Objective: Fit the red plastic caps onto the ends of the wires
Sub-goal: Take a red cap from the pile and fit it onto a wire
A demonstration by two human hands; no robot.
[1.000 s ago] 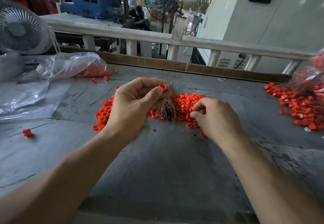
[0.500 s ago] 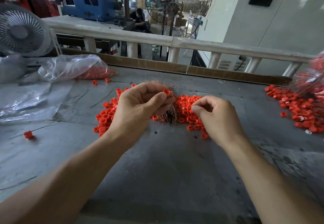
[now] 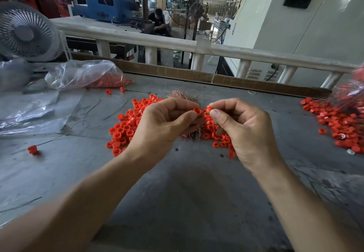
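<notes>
While each grip pinches a red cap (image 3: 197, 111), hands hide the wires (image 3: 183, 95).

Small red ring-shaped caps (image 3: 126, 128) lie heaped on the grey surface (image 3: 187, 192) around a bundle of thin copper wires (image 3: 183, 95), two caps raised above it.

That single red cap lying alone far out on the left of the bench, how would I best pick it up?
Pinch the lone red cap across its ribbed side wall, coming from above. It seems to lie on its side on the bench, apart from other caps, with a thin wire alongside.
</notes>
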